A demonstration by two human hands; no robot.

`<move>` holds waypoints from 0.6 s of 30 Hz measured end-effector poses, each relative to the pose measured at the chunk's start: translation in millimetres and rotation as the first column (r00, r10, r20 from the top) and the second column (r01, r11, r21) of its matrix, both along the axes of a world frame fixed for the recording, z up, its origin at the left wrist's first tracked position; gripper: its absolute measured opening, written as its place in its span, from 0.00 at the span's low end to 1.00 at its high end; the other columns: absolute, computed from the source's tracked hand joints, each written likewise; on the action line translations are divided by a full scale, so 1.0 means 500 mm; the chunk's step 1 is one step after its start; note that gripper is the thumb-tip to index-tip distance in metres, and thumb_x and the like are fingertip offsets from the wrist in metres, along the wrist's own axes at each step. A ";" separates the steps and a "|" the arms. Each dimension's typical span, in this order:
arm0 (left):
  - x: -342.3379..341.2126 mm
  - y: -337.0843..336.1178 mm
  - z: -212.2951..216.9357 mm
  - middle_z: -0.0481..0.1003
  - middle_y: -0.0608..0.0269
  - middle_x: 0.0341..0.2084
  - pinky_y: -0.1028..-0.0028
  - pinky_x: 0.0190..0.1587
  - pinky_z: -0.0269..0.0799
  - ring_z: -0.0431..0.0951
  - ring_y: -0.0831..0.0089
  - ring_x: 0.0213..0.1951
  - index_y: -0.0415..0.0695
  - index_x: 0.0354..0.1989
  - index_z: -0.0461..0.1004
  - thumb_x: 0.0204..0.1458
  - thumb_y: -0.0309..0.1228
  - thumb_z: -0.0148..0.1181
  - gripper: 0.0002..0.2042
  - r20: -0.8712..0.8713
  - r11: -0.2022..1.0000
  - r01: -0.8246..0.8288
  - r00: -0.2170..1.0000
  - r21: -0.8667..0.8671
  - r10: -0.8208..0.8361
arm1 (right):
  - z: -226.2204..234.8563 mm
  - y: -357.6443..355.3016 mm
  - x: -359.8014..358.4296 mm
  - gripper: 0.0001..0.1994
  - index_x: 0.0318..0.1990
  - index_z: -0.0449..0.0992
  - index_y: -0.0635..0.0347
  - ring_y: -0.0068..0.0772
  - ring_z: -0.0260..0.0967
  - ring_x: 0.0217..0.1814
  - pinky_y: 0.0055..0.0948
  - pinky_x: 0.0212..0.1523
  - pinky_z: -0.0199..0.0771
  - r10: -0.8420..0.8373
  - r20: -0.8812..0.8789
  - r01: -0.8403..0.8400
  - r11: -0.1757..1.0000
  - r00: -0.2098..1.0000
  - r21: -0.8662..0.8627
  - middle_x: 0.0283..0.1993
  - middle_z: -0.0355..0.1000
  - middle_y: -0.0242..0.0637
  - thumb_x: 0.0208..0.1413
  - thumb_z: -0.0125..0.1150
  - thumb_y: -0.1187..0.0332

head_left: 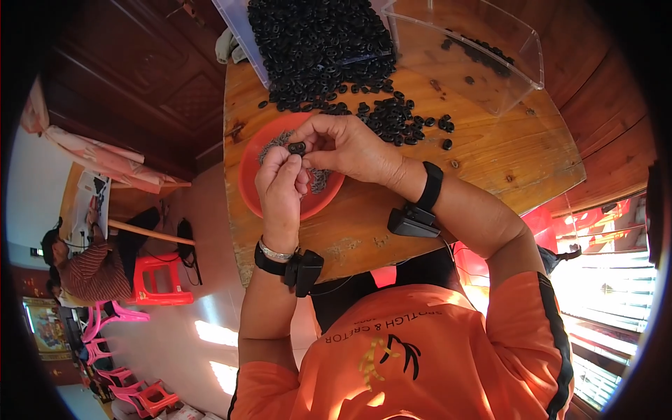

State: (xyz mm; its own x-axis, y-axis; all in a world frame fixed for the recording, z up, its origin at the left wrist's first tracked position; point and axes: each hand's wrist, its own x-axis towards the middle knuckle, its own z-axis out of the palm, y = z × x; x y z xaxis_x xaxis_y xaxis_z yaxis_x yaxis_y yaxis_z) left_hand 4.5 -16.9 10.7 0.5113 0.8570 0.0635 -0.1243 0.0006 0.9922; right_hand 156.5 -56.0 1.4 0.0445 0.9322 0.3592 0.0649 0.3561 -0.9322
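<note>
Over a round orange-red bowl point(250, 183), both hands meet at a small black two-holed plastic piece point(297, 148). My left hand point(278, 187) pinches it from below and the left, thumb and fingers closed. From the right, my right hand point(353, 148) reaches in with thumb and index finger bent around the same piece. Whether another tiny part sits in the fingertips cannot be made out. Many small grey metal parts point(320, 180), possibly springs, lie in the bowl beneath the hands and are partly hidden by them.
Loose black pieces point(395, 119) spread over the wooden table point(483, 164) beyond my hands. At the back, a clear bin point(241, 35) is heaped with them; another clear box point(537, 66) stands right. Left, a person point(94, 269) sits at another table near a red stool point(162, 280).
</note>
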 end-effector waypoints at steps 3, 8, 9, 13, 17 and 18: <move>-0.005 0.005 -0.005 0.64 0.70 0.16 0.84 0.21 0.58 0.61 0.85 0.19 0.40 0.28 0.67 0.55 0.27 0.48 0.06 -0.020 0.996 0.019 1.000 0.088 -0.018 | 0.007 -0.001 0.004 0.12 0.41 0.75 0.63 0.17 0.68 0.33 0.19 0.38 0.71 0.043 -0.071 -0.042 0.999 0.997 0.015 0.31 0.72 0.29 0.46 0.62 0.78; -0.009 0.003 -0.001 0.66 0.68 0.17 0.82 0.22 0.59 0.63 0.84 0.20 0.38 0.30 0.65 0.57 0.28 0.48 0.07 -0.122 0.927 0.023 0.992 0.374 0.025 | 0.018 -0.003 0.021 0.13 0.43 0.75 0.63 0.17 0.68 0.32 0.18 0.36 0.72 0.160 -0.249 -0.168 0.986 0.955 -0.009 0.31 0.72 0.29 0.48 0.61 0.78; -0.009 0.003 -0.001 0.66 0.68 0.16 0.81 0.22 0.59 0.63 0.83 0.20 0.38 0.31 0.65 0.57 0.28 0.48 0.07 -0.111 0.902 0.022 0.993 0.431 0.030 | 0.022 -0.004 0.025 0.13 0.44 0.75 0.63 0.17 0.69 0.31 0.17 0.35 0.72 0.184 -0.272 -0.200 0.979 0.944 -0.031 0.31 0.72 0.29 0.48 0.61 0.78; -0.001 -0.001 0.005 0.66 0.68 0.16 0.80 0.23 0.60 0.63 0.82 0.20 0.38 0.33 0.64 0.57 0.28 0.47 0.06 -0.054 0.839 -0.012 0.997 0.544 0.049 | 0.033 -0.011 0.027 0.13 0.44 0.76 0.63 0.16 0.69 0.29 0.17 0.33 0.74 0.194 -0.319 -0.239 0.965 0.928 -0.110 0.30 0.73 0.30 0.48 0.60 0.78; -0.014 0.006 0.001 0.65 0.69 0.16 0.81 0.22 0.59 0.63 0.83 0.20 0.38 0.32 0.65 0.57 0.29 0.48 0.06 -0.111 0.882 0.034 0.994 0.470 0.021 | 0.037 -0.014 0.023 0.12 0.43 0.76 0.63 0.16 0.69 0.29 0.17 0.33 0.73 0.184 -0.184 -0.206 0.972 0.966 -0.109 0.29 0.73 0.30 0.48 0.60 0.78; -0.013 0.007 0.000 0.65 0.70 0.16 0.82 0.21 0.58 0.62 0.84 0.19 0.39 0.31 0.65 0.57 0.29 0.48 0.07 -0.106 0.914 0.036 0.994 0.404 0.008 | 0.035 -0.013 0.023 0.12 0.42 0.77 0.63 0.16 0.69 0.30 0.17 0.33 0.73 0.180 -0.159 -0.199 0.974 0.971 -0.112 0.29 0.73 0.30 0.47 0.60 0.78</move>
State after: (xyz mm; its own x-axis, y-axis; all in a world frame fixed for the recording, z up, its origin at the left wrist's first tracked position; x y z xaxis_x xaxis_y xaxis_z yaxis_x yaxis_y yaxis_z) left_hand -2.1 -13.4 10.8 0.5455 0.7616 0.3499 -0.0242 -0.4030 0.9149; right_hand 168.1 -62.6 19.2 -0.0944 0.9660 0.2408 -0.1333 0.2275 -0.9646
